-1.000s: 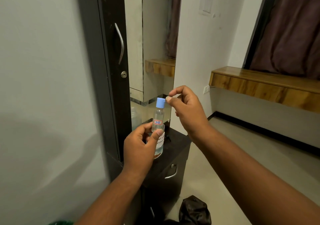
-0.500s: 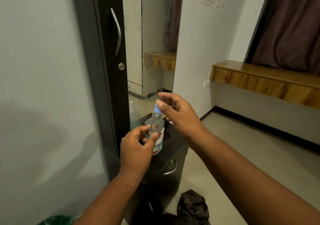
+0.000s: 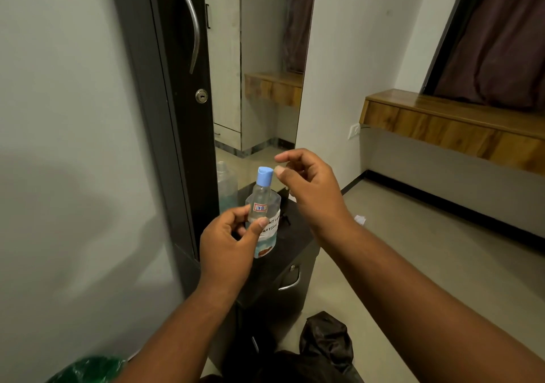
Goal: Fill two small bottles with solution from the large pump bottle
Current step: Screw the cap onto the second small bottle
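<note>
Left hand [image 3: 227, 247] grips the small bottle [image 3: 259, 202] low on its body, thumb across the front just under the "17B" sticker, other fingers curled round the far side. The bottle's long axis is near upright, cap end up, tipped slightly away. Blue cap [image 3: 264, 176] is on, and its flip lid looks shut or nearly so; hard to tell.

Right hand [image 3: 309, 188] hovers just right of the cap, at about cap height. Its thumb tip [image 3: 278, 171] sits just beside the cap's upper edge; touching or a hair apart, cannot tell. Index finger arcs above and to the right, other fingers loosely curled, nothing held. So the cap lies directly left of the right fingers, and the right hand is the nearer one to it. Right forearm comes in from the lower right, wrist bent, palm facing left and down.

Behind the held bottle stands a larger labelled bottle [image 3: 269, 235] on the dark surface [image 3: 298, 235], partly hidden by the left hand; the handwritten label reads something like "solution". Its top is hidden, so no pump is seen. Left of the fingers another clear bottle [image 3: 226, 188] shows by the mirror edge; real or a reflection, unclear.

Judgement: the step in hand is opening the cap. The next move needs the right thumb and index to close on it while the left hand holds the body steady.
</note>
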